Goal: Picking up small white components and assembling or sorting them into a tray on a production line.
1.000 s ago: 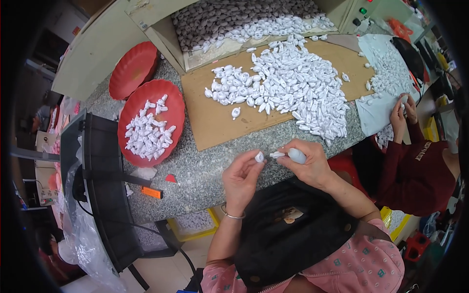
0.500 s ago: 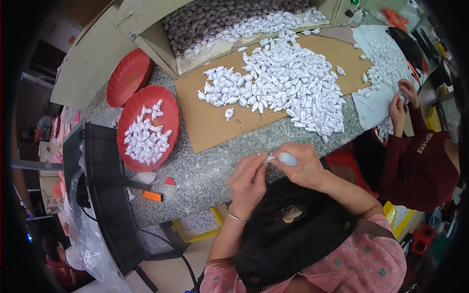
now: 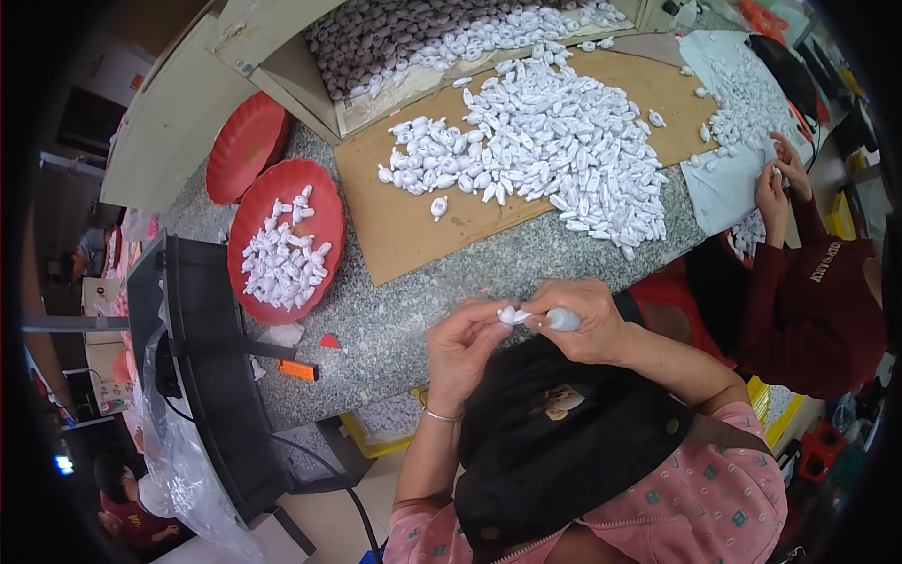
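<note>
My left hand pinches a small white moulded piece by its rounded end, in front of my chest. My right hand is closed around a small translucent squeeze bottle. Its fingertips meet the narrow end of the same piece; whether they grip a second part there is hidden. Beyond my hands, a big heap of similar white pieces lies on a sheet of brown cardboard. More of them lie in a red scalloped tray to the left.
A second red tray stands behind the first. An orange box-like item and a red scrap lie on the granite counter. A dark bin stands left. Another person's hands work at the right.
My left hand has shifted slightly left and turned, bringing more of the white piece into sight. The bottle in my right hand has tilted slightly. The other person's hands have also moved.
</note>
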